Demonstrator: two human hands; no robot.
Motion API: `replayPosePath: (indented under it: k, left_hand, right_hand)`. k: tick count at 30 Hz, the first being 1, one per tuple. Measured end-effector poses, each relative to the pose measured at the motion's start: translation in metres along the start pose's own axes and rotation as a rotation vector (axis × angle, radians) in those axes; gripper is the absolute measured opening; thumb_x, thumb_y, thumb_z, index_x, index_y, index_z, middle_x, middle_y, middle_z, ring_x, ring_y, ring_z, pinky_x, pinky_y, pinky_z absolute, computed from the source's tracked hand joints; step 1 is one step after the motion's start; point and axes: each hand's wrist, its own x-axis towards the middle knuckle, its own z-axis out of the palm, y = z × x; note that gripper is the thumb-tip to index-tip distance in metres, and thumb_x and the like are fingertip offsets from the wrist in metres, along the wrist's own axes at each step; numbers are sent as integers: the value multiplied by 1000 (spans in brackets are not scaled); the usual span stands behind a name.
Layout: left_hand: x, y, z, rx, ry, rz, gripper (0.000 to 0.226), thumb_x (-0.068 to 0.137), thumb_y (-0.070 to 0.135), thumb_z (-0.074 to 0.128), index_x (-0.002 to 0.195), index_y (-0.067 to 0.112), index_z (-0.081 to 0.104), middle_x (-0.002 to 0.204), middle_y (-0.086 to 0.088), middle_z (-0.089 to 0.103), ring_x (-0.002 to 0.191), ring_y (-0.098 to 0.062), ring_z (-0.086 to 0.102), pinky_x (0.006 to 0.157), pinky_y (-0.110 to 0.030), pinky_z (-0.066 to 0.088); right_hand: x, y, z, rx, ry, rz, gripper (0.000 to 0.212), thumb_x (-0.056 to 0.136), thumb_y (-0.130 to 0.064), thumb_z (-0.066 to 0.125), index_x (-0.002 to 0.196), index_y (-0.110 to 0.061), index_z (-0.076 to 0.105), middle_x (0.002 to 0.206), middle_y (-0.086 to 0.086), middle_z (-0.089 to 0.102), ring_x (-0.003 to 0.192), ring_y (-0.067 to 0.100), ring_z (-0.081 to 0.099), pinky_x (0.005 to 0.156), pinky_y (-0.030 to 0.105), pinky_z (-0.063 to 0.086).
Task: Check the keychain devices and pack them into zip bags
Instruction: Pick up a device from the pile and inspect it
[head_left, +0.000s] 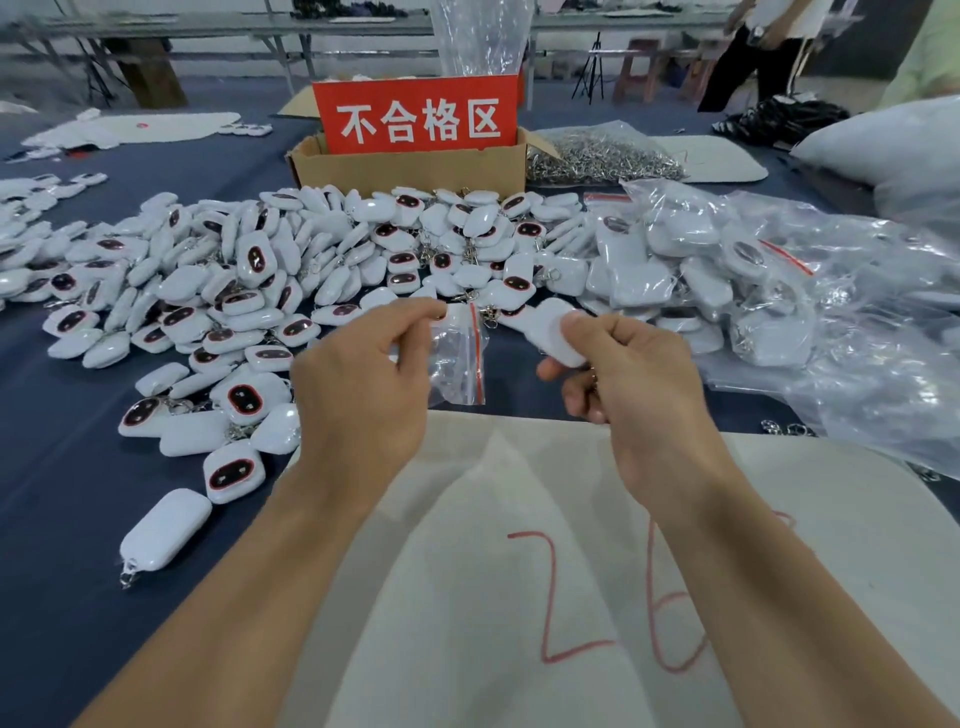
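Left hand (363, 384): is pinching a zip bag (457, 358) at its upper edge between thumb and forefinger; the other fingers (410, 353) are curling loosely behind the plastic.
Zip bag: is hanging free below the left fingertips, with its red seal strip turning toward the right hand, probably so the mouth is facing what is about to go in.
Right hand (634, 384): is gripping one white keychain device (558, 332), with the thumb pressing on top and the curled fingers (576, 400) supporting it from beneath.
Keychain device: is sticking out from the right fingers toward the bag, close to the red strip but not touching it; its plain back is showing, so its dark face is not visible.
Step in hand: the person appears to be lining the device up with the bag mouth; whether the mouth is open is not discernible.
Loose devices (260, 280): are lying heaped on the bench (67, 467) beyond and to the left of the left fingers, likely waiting to be checked.
Packed bags (727, 291): are piling up beyond and to the right of the right fingers, apparently the finished side.
Cardboard box (410, 169): is standing well beyond both sets of fingers and carrying a red sign (415, 117), seemingly for rejects.
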Motion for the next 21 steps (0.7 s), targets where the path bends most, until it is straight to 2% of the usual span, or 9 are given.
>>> replayPosePath:
  k: [1,3,5,7,10,13,15,18,21]
  left_hand:
    - [4,-5,-3,63,-38,-12,31,93,14,67,120,26,76,116,9,75,106,-3,62,93,-15,43]
    - [10,-9,-6,49,-288,-69,64,78,10,76,138,29,65,147,8,57,140,-9,44,116,-27,31]
    - [14,-7,-9,45,-555,-58,91,60,18,73,149,31,53,161,9,41,151,-15,29,124,-38,23]
    - [14,-7,-5,185,-662,38,103,59,23,66,157,32,37,166,7,31,155,-16,22,127,-41,17]
    - [12,-11,3,287,-679,23,107,64,31,60,163,32,20,165,4,35,154,-15,23,129,-40,8]
    - [11,-14,7,253,-618,-48,100,70,31,65,161,34,24,144,9,59,137,-11,47,129,-37,8]
    - [11,-14,9,196,-545,-55,96,70,32,64,159,33,29,134,13,65,128,-7,51,127,-36,12]
    - [9,-16,12,161,-468,9,95,72,30,73,158,31,33,126,15,66,119,-2,46,122,-34,19]
    - [5,-17,15,200,-441,99,91,79,32,77,159,27,34,130,11,63,126,-11,50,121,-31,15]
  right_hand:
    - [2,0,-2,-12,32,11,25,99,-24,65,77,-13,66,65,7,72,40,14,43,39,17,34]
    - [3,3,-2,-76,78,28,33,97,-32,68,69,-15,61,58,6,68,41,16,43,42,20,37]
    - [2,8,-1,-199,116,16,41,90,-40,73,59,-19,56,54,5,66,42,16,44,50,27,40]
    - [0,11,-1,-317,152,-15,42,81,-45,77,56,-18,57,51,4,64,43,13,45,54,29,42]
    - [-1,13,1,-373,168,-70,31,75,-42,79,69,-16,62,50,2,64,43,10,48,50,27,43]
    - [0,16,3,-395,152,-134,12,80,-35,75,81,-25,68,56,4,68,49,9,54,56,34,50]
    - [2,18,5,-401,148,-169,3,85,-29,70,84,-30,68,61,2,70,53,9,56,63,36,51]
    - [6,15,10,-378,138,-156,9,88,-28,66,80,-24,68,63,-1,71,52,11,54,55,30,49]
    - [7,11,18,-289,25,-63,24,84,-31,66,65,-17,69,57,3,67,44,15,49,43,20,39]
